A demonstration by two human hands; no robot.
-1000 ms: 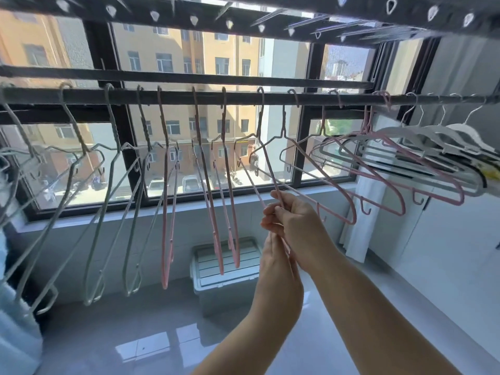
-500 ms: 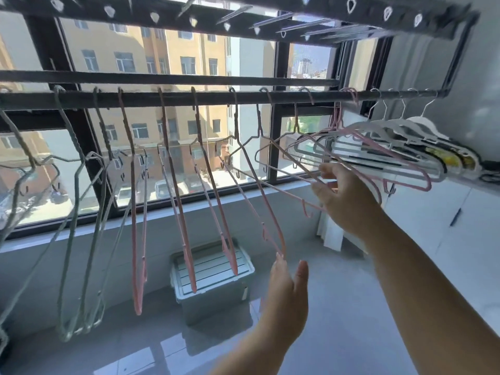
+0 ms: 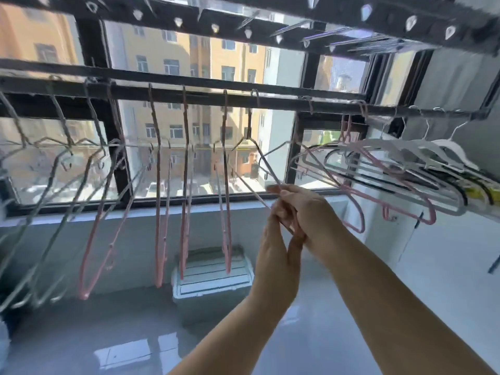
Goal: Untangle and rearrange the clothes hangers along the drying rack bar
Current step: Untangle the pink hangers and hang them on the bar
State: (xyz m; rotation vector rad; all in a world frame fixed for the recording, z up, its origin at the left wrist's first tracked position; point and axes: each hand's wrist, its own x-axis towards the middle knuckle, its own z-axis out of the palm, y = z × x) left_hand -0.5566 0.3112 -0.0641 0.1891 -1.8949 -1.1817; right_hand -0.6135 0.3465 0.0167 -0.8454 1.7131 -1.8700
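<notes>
Your right hand (image 3: 305, 212) curls round lower arm of hanger (image 3: 266, 162) hooked at middle of bar (image 3: 270, 102); left hand (image 3: 278, 247) pinches same arm. Caution: hard pull may unhook it or snag bunched hangers (image 3: 405, 169) at bar's right end.

Motion blur smears the grey hangers (image 3: 65, 131) at left; the frame's right edge crops the white hangers (image 3: 454, 151).

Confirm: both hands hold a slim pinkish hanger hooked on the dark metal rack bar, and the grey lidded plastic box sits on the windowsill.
Wrong: the head view shows the grey lidded plastic box on the floor below the window, not the sill. The left hand and right hand do hold the slim pinkish hanger hooked on the dark metal rack bar.
</notes>
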